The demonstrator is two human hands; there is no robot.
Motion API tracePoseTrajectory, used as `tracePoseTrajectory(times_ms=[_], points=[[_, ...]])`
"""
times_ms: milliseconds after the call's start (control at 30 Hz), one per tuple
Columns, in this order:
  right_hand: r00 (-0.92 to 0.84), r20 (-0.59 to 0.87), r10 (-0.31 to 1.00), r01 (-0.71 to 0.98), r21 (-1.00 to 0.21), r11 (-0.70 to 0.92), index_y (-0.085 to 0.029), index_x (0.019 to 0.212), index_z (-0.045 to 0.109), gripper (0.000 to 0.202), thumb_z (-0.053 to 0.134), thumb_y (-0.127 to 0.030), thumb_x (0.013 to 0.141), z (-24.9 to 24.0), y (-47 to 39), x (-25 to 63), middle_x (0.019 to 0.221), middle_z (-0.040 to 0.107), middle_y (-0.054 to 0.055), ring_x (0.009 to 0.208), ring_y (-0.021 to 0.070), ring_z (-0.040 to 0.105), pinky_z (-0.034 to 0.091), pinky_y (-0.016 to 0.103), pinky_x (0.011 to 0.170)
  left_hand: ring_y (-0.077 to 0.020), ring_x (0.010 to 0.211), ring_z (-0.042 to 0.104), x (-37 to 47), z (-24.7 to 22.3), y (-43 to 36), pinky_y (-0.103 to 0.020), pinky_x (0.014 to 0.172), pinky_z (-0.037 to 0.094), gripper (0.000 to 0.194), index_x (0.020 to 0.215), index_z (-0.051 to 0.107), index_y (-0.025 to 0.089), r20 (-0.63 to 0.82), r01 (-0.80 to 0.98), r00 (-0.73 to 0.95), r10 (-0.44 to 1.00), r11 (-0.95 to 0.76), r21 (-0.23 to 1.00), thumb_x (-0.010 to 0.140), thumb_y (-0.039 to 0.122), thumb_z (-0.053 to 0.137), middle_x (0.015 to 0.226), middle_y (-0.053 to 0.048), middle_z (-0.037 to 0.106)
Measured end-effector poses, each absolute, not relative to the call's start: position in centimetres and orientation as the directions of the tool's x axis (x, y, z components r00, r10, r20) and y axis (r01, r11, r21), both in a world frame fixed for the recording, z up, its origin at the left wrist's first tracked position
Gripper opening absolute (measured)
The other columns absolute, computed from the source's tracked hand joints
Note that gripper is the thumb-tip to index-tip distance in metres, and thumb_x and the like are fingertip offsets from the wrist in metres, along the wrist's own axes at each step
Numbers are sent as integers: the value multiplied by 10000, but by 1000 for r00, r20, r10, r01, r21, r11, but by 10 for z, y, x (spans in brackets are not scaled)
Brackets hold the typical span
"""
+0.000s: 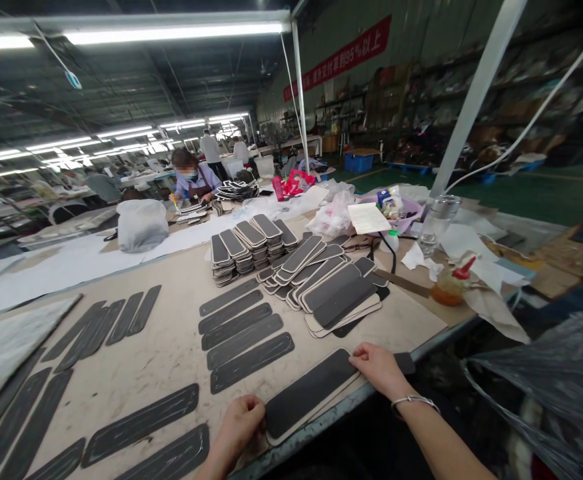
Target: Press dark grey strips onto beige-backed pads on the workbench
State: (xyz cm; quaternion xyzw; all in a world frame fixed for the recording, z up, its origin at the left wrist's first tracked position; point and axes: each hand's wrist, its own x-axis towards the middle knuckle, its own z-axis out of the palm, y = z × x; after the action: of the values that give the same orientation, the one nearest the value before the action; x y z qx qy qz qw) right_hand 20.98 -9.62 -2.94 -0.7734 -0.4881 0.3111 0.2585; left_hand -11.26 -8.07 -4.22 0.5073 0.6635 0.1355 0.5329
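Note:
A dark grey, round-cornered panel (311, 393) lies at the front edge of the table, over a cream-edged piece of like shape. My left hand (244, 421) is closed at the panel's left end, fingers curled against it. At the far right corner my right hand (377, 368), with a bracelet on its wrist, pinches the panel between thumb and fingertips. Several dark strips with a wet-looking shine, one of them a strip (251, 360), lie in a row just beyond my left hand. Part of another dark piece (404, 363) shows beside my right wrist.
Behind the panel are a loose heap of cream-edged panels (341, 293) and neat stacks (244, 247). More shiny strips (141, 423) lie left. A bottle with a red nozzle (454, 283) and a clear jar (438, 223) stand right. Across the table sits a co-worker (196, 180).

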Motion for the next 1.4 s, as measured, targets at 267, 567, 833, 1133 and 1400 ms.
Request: tracePoseTrajectory(times_ms=[267,567,833,1133,1400], points=[[319,-264,910,640,-649,-412,-205,671,629,91,579,-278,692,-31,-92,210,616,651,-17,619,155,592,378,254,585,-127,390,547,-115,-50,-83,-187,356,333,217,608,480,177,-579,544,114,807,437,716,723,360,496,438,25,547],[305,-311,900,653,-620,-435,-223,740,639,107,585,-301,692,-31,-92,213,667,673,-29,674,157,615,396,246,620,-118,402,537,-115,-49,-87,-184,373,320,149,600,466,185,-530,597,107,841,372,711,704,250,550,418,55,504],[295,-330,896,667,-600,-441,-226,773,633,152,581,-346,696,-34,-92,214,691,676,-34,670,151,614,401,251,621,-101,390,512,-110,-42,-88,-181,396,323,143,609,469,190,-536,657,81,840,360,663,743,202,518,407,63,487],[289,-328,899,683,-588,-434,-231,769,622,181,576,-391,697,-32,-93,214,687,672,-31,689,168,611,394,273,642,-98,413,519,-106,-31,-88,-174,430,335,117,633,492,185,-538,715,65,841,337,613,744,194,527,427,53,529],[305,-301,903,673,-603,-429,-227,764,611,131,579,-335,697,-29,-93,210,660,667,-46,657,142,606,398,251,634,-101,424,506,-108,-33,-85,-179,432,308,137,633,474,190,-502,773,128,856,231,591,769,188,487,436,48,529]])
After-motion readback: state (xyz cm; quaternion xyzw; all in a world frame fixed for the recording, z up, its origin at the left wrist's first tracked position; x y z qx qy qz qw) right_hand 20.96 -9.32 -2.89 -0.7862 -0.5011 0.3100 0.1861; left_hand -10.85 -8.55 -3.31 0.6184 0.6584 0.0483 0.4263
